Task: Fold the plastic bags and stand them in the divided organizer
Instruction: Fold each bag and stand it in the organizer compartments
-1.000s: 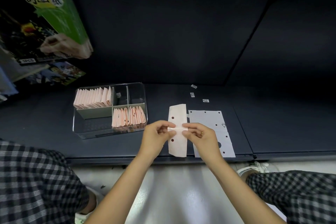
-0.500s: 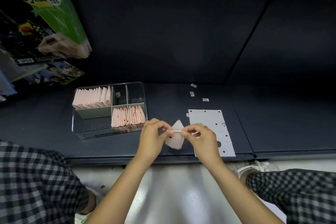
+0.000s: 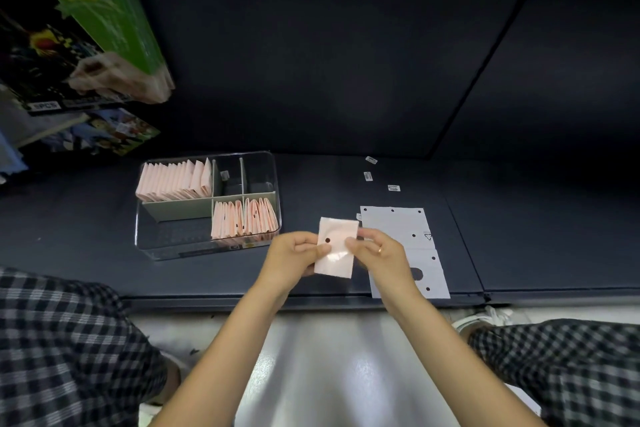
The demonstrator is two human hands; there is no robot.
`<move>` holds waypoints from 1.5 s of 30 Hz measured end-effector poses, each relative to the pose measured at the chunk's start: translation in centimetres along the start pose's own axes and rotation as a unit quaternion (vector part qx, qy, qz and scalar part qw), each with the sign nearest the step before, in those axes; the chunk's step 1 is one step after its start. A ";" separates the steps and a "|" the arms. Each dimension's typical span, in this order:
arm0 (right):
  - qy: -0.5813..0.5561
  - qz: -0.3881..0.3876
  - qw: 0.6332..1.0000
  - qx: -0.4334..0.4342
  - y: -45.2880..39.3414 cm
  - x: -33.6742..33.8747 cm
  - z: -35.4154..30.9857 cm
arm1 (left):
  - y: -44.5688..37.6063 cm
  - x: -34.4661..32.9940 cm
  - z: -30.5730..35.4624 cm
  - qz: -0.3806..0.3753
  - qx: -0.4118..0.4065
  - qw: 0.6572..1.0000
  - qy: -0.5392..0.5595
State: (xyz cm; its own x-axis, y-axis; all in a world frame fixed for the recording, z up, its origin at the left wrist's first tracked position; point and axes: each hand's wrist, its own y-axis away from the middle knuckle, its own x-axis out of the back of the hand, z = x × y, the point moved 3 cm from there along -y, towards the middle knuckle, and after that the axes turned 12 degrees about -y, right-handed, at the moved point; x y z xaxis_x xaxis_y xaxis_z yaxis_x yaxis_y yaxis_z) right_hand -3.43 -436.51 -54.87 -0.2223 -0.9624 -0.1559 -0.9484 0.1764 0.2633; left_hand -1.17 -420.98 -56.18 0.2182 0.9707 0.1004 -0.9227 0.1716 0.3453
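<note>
A pale pink folded plastic bag (image 3: 337, 246) with a dark hole sits between my hands above the dark mat. My left hand (image 3: 294, 258) pinches its left edge and my right hand (image 3: 379, 255) pinches its right edge. To the left stands the clear divided organizer (image 3: 162, 250). One row of folded pink bags (image 3: 175, 180) fills its back left compartment, and another row (image 3: 244, 222) stands in the front right one. A flat white bag (image 3: 407, 246) with punched holes lies on the mat beside my right hand, partly covered by it.
Three small white labels (image 3: 369, 176) lie on the mat beyond the flat bag. Green packaged goods (image 3: 86, 21) lean at the far left. My checked-trousered knees flank a pale floor strip (image 3: 332, 364) below the mat's front edge.
The long strip has been folded in half: a second ago it lay stretched out, then was doubled over at its middle, and now it shows as a short rectangle held flat.
</note>
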 end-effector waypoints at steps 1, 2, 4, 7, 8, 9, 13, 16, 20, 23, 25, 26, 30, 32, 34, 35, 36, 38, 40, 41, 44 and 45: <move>0.017 -0.013 1.000 -0.016 0.0 -0.4 0.5 | -0.1 0.2 0.0 0.019 0.006 1.000 0.019; 0.038 -0.019 0.999 -0.026 0.0 -0.8 0.8 | -0.1 0.3 -0.1 0.036 0.012 0.999 0.033; 0.059 -0.008 0.998 -0.033 -0.1 -1.3 1.4 | -0.3 0.6 -0.5 0.055 0.020 0.998 0.037; 0.062 0.026 0.997 -0.040 -0.8 -1.6 1.8 | -0.9 0.9 -0.9 0.058 0.027 0.997 0.037; 0.060 0.036 0.997 -0.044 -1.0 -1.7 1.9 | -1.3 1.1 -1.0 0.057 0.022 0.998 0.033; 0.060 0.047 0.996 -0.046 -1.3 -1.8 2.1 | -1.7 1.5 -1.1 0.061 0.011 0.998 0.016; 0.058 0.088 0.993 -0.057 -2.6 -1.8 2.8 | -4.3 4.7 -2.0 0.171 -0.052 0.942 -0.285; 0.062 0.094 0.991 -0.068 -3.6 -2.3 3.2 | -6.4 6.9 -2.8 0.192 -0.076 0.845 -0.494; 0.073 0.074 0.992 -0.072 -4.5 -3.5 3.8 | -9.3 8.4 -3.2 0.106 -0.155 0.735 -0.651; 0.069 0.060 0.993 -0.071 -4.9 -4.1 4.2 | -11.2 9.3 -3.3 0.046 -0.230 0.684 -0.691; 0.066 0.058 0.994 -0.069 -5.2 -4.3 4.5 | -12.1 9.9 -3.1 0.042 -0.254 0.678 -0.689; 0.065 0.057 0.994 -0.068 -5.3 -4.5 4.6 | -12.4 10.1 -3.1 0.034 -0.257 0.673 -0.693; 0.060 0.054 0.994 -0.067 -6.1 -5.3 4.9 | -13.1 10.1 -3.5 -0.028 -0.289 0.605 -0.741; 0.061 0.056 0.995 -0.059 -6.9 -5.8 4.8 | -13.3 10.4 -3.6 -0.063 -0.306 0.568 -0.762; 0.074 0.057 0.994 -0.050 -7.9 -6.5 4.6 | -13.4 10.5 -3.7 -0.102 -0.322 0.538 -0.773; 0.087 0.055 0.994 -0.044 -8.4 -6.9 4.4 | -13.4 10.6 -3.8 -0.111 -0.325 0.530 -0.775; 0.105 0.050 0.993 -0.032 -9.0 -7.4 4.3 | -13.4 10.7 -3.9 -0.114 -0.328 0.526 -0.777; 0.158 0.036 0.987 0.001 -9.9 -8.7 3.9 | -13.3 11.1 -3.9 -0.105 -0.326 0.525 -0.779; 0.250 0.020 0.967 0.034 -10.6 -10.1 3.5 | -13.2 11.5 -3.8 -0.090 -0.319 0.534 -0.778; 0.311 0.013 0.949 0.051 -10.8 -10.7 3.4 | -13.1 11.7 -3.8 -0.083 -0.316 0.536 -0.778; 0.464 0.004 0.881 0.087 -11.1 -12.3 3.3 | -12.9 12.0 -3.9 -0.073 -0.314 0.541 -0.777; 0.499 0.005 0.862 0.091 -11.1 -12.8 3.3 | -12.8 12.0 -4.0 -0.070 -0.316 0.544 -0.774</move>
State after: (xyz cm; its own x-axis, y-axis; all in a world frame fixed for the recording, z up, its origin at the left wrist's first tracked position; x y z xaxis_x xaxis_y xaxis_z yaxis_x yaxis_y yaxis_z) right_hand 9.24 -425.46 -59.00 -0.0118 -0.6429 0.7659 -0.9876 0.1272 0.0915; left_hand 11.94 -410.81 -63.13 -0.1446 -0.2812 0.9487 -0.6806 0.7242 0.1109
